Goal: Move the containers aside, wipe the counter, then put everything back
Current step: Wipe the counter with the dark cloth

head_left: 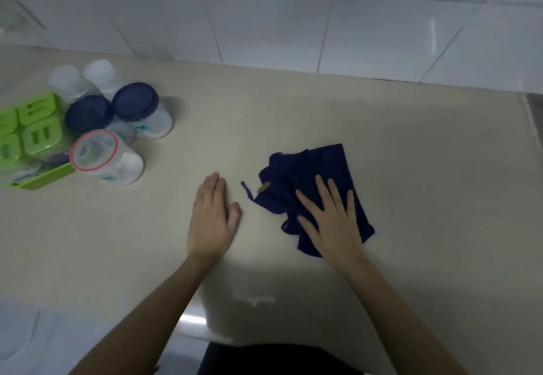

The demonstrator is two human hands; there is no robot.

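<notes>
A dark blue cloth [323, 169] lies crumpled on the beige counter [426, 183], right of centre. My right hand [332, 222] presses flat on the cloth with fingers spread. To its left, my left hand [211, 216] rests flat on the bare counter, holding nothing. At the far left stand the containers: two jars with dark blue lids [135, 101] [89, 114], one clear jar with a red-rimmed lid [94, 151], two clear bottles [102, 76] [66, 81] behind them, and a green set of boxes [32, 128] in a green tray.
White wall tiles [293, 16] run along the back of the counter. A metal edge [533, 122] shows at the far right. The counter's front edge [191, 321] lies near my body, with pale floor below at the left.
</notes>
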